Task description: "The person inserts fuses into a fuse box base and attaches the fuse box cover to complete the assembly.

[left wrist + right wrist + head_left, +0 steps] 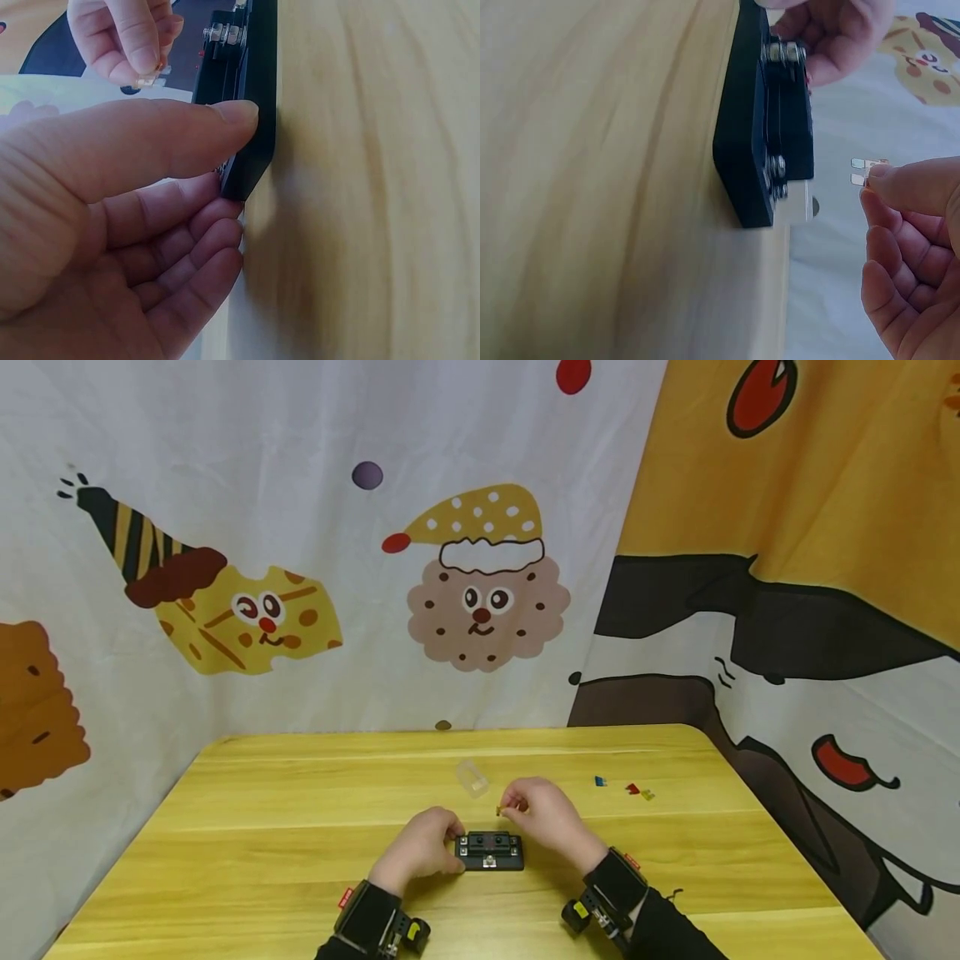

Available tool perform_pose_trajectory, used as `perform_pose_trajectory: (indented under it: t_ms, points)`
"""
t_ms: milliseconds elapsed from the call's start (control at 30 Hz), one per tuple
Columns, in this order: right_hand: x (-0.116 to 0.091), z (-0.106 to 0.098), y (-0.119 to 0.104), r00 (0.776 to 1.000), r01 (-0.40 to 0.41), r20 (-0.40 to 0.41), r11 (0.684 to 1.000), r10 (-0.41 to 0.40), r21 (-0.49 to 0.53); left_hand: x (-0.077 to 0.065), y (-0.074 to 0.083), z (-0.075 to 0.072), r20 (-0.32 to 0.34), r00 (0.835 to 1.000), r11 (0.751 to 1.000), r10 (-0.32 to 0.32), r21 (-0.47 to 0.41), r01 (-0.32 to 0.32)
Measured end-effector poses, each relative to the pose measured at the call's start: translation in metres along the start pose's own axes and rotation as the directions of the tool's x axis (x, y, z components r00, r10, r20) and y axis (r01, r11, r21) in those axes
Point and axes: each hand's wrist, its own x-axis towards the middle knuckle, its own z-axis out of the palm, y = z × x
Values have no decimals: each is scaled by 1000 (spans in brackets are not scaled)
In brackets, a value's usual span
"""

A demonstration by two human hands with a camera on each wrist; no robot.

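Note:
A black fuse block (pixel 507 863) with silver screw terminals lies flat on the table in the head view. My left hand (pixel 422 845) grips its left end; the thumb presses on the edge in the left wrist view and the fingers curl at the far side. Beyond the block's right end, my right hand (pixel 549 817) pinches a small orange-brown blade fuse (pixel 499 811) between thumb and index finger. In the right wrist view the fuse's two flat metal prongs (pixel 857 179) point toward the block, with a gap between them and it.
A small clear plastic box (pixel 472 779) stands behind the block. To the right on the wooden table (pixel 262 827) lie a blue fuse (pixel 600 782), a red fuse (pixel 633 789) and a yellow fuse (pixel 647 795). A printed curtain (pixel 300 460) hangs behind the table.

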Motion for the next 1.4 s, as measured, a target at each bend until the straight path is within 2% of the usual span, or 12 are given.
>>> perform_pose_trajectory:
  t_ms: [233,467,700,967,1400]
  points:
    - [2,9,-6,999,29,29,1000,-29,11,0,0,0,-4,1000,1000,5,-9,-5]
    - [2,14,-13,995,92,41,996,-92,8,0,-1,0,-1,1000,1000,5,-6,-5]
    - [2,20,-17,993,92,71,996,-92,-6,1,-2,1,6,1000,1000,-1,-5,1]
    - [2,23,-20,990,134,50,991,-133,-26,1,-3,1,3,1000,1000,6,-5,-6]
    - [2,30,-19,991,116,64,992,-114,-39,1,-2,0,0,1000,1000,20,-13,-20]
